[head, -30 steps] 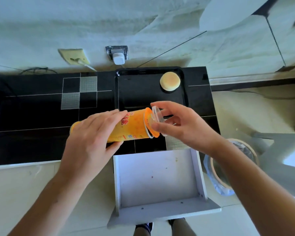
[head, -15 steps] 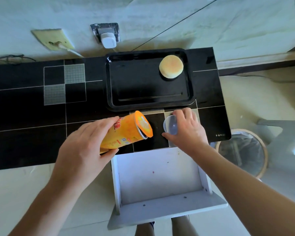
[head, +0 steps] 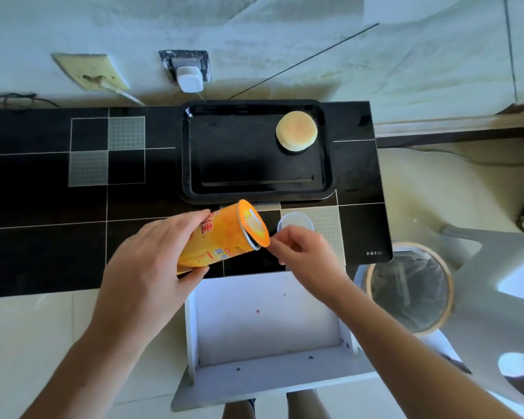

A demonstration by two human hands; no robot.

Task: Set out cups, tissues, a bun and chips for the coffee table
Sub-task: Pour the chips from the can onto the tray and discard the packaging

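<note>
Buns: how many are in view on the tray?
1. The bun sits in the far right corner of the black tray. No other bun shows; the chips can in the left hand hides only tabletop.

Left hand (head: 139,276) grips the tilted can (head: 221,240); right hand (head: 303,252) pinches at its seal (head: 253,222). Clear lid (head: 295,221) on the bench (head: 43,207), bun (head: 296,131) on the far tray (head: 194,164).
</note>
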